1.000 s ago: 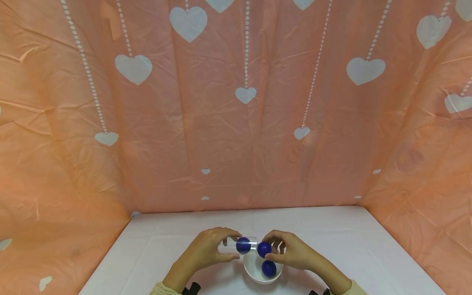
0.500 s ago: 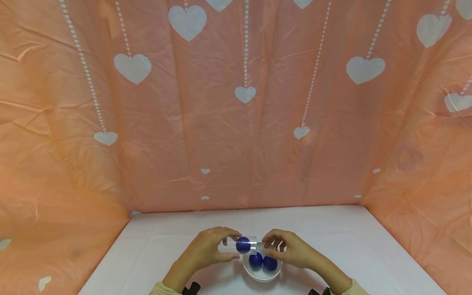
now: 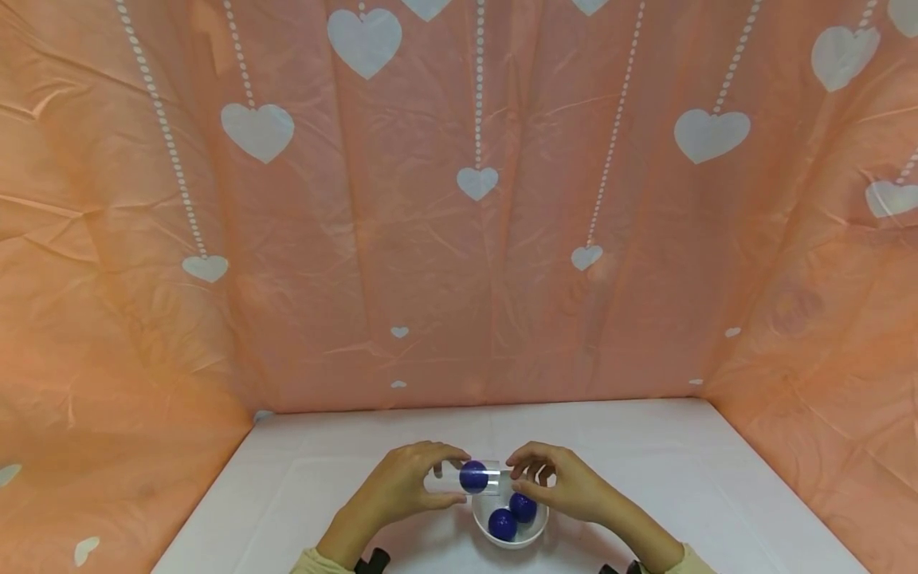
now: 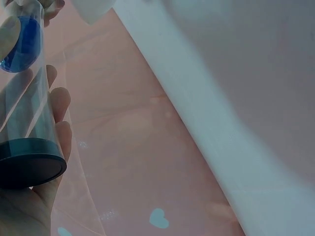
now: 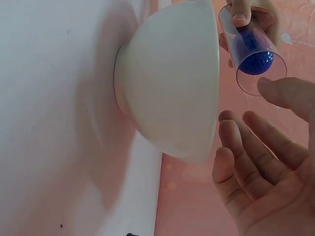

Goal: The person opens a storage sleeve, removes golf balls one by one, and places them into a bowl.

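Note:
My left hand (image 3: 410,480) grips a clear plastic tube (image 3: 491,479), tilted nearly level above the bowl. Inside the tube sits a blue dimpled ball (image 3: 473,477). A black cap (image 4: 30,164) closes one end in the left wrist view; the right wrist view shows the other end uncovered. Close to that mouth, my right hand (image 3: 562,481) has loosely bent fingers with nothing between them. Below it stands a white bowl (image 5: 170,81) holding two blue balls, one nearer me (image 3: 503,524) and one farther right (image 3: 523,507).
The bowl rests on a white-covered table (image 3: 323,454). Orange sheeting (image 3: 430,263) printed with white hearts rises behind the table and along both sides.
One second ago my right hand held a blue ball by the tube's mouth. It let the ball go into the bowl, where both balls then shifted. My left hand stays in place.

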Available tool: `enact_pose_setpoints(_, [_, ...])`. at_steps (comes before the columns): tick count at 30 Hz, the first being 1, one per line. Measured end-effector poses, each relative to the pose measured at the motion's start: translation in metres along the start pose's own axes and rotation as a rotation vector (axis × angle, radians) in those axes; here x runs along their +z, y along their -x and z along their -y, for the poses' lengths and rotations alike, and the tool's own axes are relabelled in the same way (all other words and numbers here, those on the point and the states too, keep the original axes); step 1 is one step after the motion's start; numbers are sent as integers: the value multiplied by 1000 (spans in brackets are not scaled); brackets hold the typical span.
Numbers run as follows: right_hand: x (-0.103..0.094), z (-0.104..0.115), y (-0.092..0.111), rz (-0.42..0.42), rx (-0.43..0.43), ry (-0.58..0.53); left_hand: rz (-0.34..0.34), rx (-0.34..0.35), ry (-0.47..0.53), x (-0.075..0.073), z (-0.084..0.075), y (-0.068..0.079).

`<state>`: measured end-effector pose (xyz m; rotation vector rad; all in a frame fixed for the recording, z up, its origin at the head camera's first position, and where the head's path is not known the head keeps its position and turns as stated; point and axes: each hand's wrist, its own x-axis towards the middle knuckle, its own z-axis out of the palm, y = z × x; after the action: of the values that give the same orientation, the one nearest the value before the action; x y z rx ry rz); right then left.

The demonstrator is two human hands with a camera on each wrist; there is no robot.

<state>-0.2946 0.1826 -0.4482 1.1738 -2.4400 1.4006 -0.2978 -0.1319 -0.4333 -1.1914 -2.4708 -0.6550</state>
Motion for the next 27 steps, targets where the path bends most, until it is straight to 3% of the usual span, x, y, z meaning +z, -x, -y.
enact_pose_setpoints(9, [6,3,-1,-24,-36,-38,1,13,1,0,-1,0])
enact_pose_setpoints(27, [15,-2,1,-41,-20,-43,-21,48,0,2,0,0])
